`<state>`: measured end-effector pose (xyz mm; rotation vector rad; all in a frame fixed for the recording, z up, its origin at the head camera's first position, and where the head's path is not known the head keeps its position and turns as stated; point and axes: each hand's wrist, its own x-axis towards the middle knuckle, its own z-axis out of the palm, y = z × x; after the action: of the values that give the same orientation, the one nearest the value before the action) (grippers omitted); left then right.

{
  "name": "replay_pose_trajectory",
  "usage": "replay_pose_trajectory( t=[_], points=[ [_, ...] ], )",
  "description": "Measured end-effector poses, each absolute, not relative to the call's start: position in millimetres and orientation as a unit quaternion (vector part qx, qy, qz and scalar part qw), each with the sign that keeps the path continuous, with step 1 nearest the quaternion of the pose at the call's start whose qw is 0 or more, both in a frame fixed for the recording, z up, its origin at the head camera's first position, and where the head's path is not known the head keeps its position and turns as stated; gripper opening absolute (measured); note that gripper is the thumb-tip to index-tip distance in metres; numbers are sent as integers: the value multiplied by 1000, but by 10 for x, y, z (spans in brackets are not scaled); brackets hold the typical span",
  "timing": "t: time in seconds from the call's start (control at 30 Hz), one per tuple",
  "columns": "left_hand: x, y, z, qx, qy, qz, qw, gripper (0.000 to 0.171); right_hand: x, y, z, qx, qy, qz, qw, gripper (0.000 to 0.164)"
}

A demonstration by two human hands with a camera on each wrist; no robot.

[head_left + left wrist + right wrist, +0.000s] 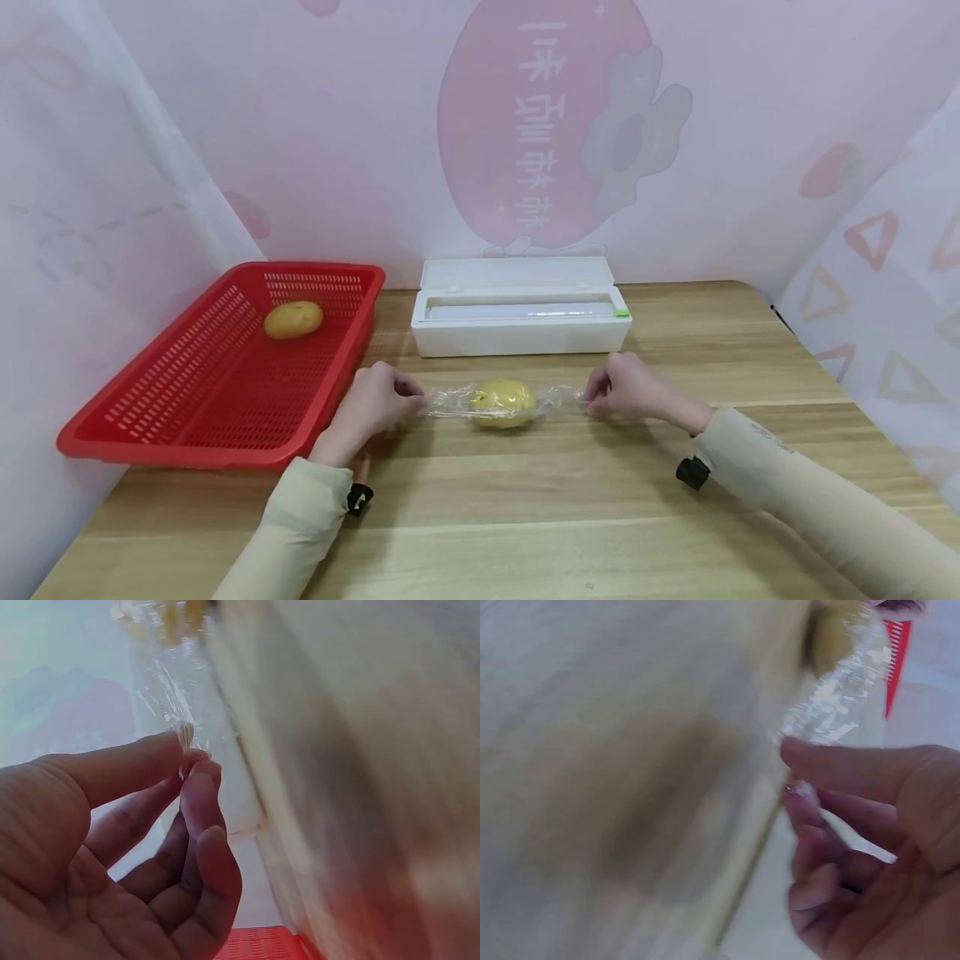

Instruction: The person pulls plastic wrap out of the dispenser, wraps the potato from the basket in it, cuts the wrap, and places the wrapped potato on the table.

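Observation:
A yellow potato [504, 408] lies near the middle of the wooden table, wrapped in clear plastic wrap [452, 402]. The wrap stretches out sideways from it as two crinkled ends. My left hand [377, 402] pinches the left end between thumb and fingertips; the left wrist view shows the gathered film [174, 694] running away from that pinch. At the opposite end, my right hand [636, 388] holds the wrap by its thumb and index finger. Shiny folds of film [829, 705] lead from there to the potato in the right wrist view.
Behind the potato stands a white wrap dispenser box [521, 340] with its lid raised and a roll [521, 311] inside. A red plastic basket [225, 454] on the left contains another potato [293, 320]. A printed pink curtain [360, 150] backs the table [525, 533].

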<state>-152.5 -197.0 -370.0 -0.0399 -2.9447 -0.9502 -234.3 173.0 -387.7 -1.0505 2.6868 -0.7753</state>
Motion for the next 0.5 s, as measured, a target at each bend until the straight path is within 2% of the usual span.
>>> replay_pose_trajectory(
  t=[0.17,0.27,0.4,0.5],
  points=[
    [-1535,-1994,-3654,29,-943,-332,0,33,-2375,1831,-3787,-389,894,-205,91,22],
    [-1530,-1990,-3630,50,-933,-357,-5,40,-2362,1884,-3679,-392,897,-180,101,29],
    [-1505,-1912,-3569,36,-919,-387,68,37,-2291,1842,-3496,-393,892,-202,89,33],
    [-1460,-1753,-3511,-15,-919,-375,123,23,-2225,1685,-3405,-406,871,-267,75,27]
  ],
)
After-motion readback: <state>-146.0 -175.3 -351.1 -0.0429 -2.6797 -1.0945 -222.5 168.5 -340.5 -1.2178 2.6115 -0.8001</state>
